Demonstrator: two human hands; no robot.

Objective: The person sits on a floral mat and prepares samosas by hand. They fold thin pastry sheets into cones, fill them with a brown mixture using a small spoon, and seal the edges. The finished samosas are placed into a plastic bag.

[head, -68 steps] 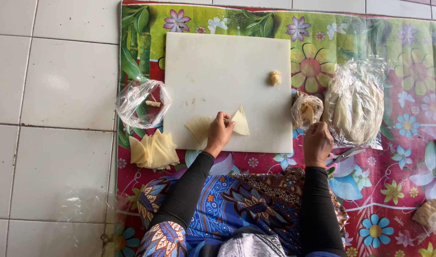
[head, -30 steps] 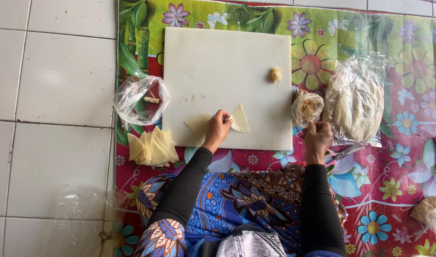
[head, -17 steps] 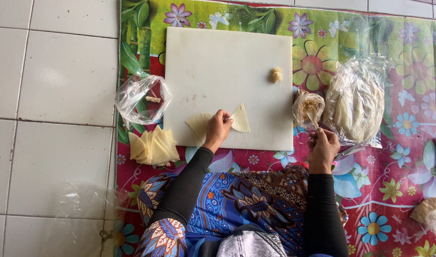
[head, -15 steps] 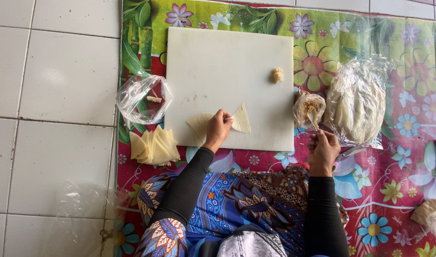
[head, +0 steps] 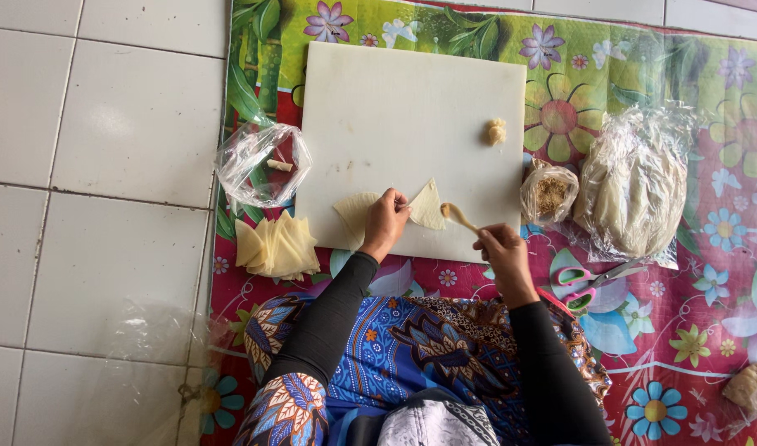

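the left hand point(head: 384, 223) rests on the white cutting board point(head: 395, 116), fingers pressed together onto a pale dough wrapper point(head: 355, 211) and pinning the edge of a folded triangular wrapper point(head: 429, 206) just to its right. both wrappers lie flat near the board's front edge. the right hand point(head: 500, 252) sits just off the board's front right corner, fingers closed around the handle of a small wooden spoon point(head: 457, 216). the spoon's bowl points toward the triangular wrapper and lies at or over its right edge; whether it touches cannot be told. the two hands are apart, with the triangular wrapper between them.

a small lump of filling point(head: 496, 130) sits alone near the board's right edge, well apart from both hands. the board lies on a flowered plastic mat point(head: 609, 66) spread over a white tiled floor point(head: 106, 165).

right of the board, a small open plastic bag of brownish filling point(head: 548, 192) stands just beside a larger clear bag holding a pale stack of round wrappers point(head: 634, 186). pink-handled scissors point(head: 589, 279) lie on the mat in front of those bags, near the right hand. left of the board, a crumpled clear plastic bag point(head: 261, 163) holds a few scraps, and a fanned pile of cut wrapper pieces point(head: 275, 246) lies just in front of it. another pale bag point(head: 752, 386) shows at the lower right edge, partly out of view.
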